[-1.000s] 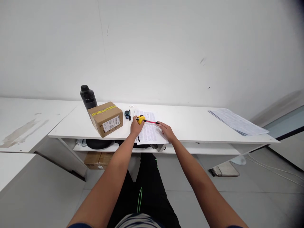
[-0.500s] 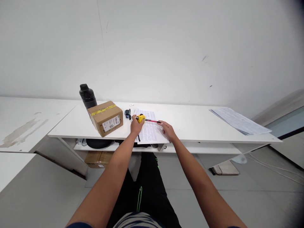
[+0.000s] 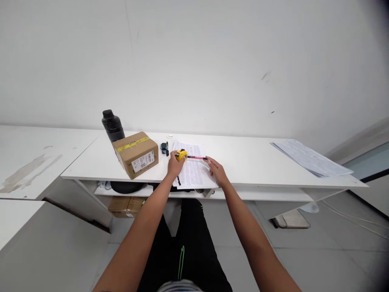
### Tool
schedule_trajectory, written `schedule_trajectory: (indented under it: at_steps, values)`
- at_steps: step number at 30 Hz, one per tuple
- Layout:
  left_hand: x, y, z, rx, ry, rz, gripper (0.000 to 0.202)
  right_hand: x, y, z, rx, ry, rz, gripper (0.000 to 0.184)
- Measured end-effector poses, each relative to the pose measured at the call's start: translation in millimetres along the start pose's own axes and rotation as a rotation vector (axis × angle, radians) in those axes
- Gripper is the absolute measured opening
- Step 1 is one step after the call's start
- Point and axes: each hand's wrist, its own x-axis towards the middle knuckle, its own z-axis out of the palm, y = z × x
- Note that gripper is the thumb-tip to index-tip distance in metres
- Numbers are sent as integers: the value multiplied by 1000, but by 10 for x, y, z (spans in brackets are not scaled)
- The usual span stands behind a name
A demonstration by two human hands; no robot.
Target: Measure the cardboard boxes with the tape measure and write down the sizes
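Observation:
My left hand (image 3: 175,164) is closed around a yellow tape measure (image 3: 181,154) over a printed sheet of paper (image 3: 192,171) on the white desk (image 3: 243,158). A short red strip of tape (image 3: 197,157) runs from the case to the right. My right hand (image 3: 216,169) pinches the strip's far end, with the fingers resting on the paper.
A taped cardboard box (image 3: 135,153) and a black bottle (image 3: 112,125) stand left of the paper, with a small dark blue object (image 3: 164,147) between. Stacked papers (image 3: 310,157) lie at the desk's right end. Boxes (image 3: 125,204) sit under the desk, another white table (image 3: 36,154) at left.
The red strip has been drawn out a little further right by my right hand. The view has shifted slightly; the left hand stays on the tape measure.

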Motion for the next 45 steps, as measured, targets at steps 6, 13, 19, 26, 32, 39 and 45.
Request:
schedule_trajectory:
  at_steps: [6, 13, 19, 26, 32, 39, 45]
  values:
    - [47, -59, -7, -147, 20, -23, 62, 19, 12, 24, 15, 4, -8, 60]
    - [91, -89, 25, -207, 31, -41, 55, 28, 14, 24, 10, 14, 5, 59]
    - [107, -121, 42, -200, 32, -50, 52, 15, -3, 18, -14, 7, 11, 56]
    - [150, -191, 81, -205, 48, -40, 55, 22, -4, 27, -23, 17, 17, 56]
    - [120, -156, 65, -236, 32, -25, 59, 14, -50, 53, -39, 90, 79, 59]
    - [117, -150, 60, -205, 26, -36, 56, 33, -2, 47, -36, 103, 69, 59]
    - [111, -154, 40, -160, 17, -22, 51, 9, -52, 51, -12, 100, 71, 59]
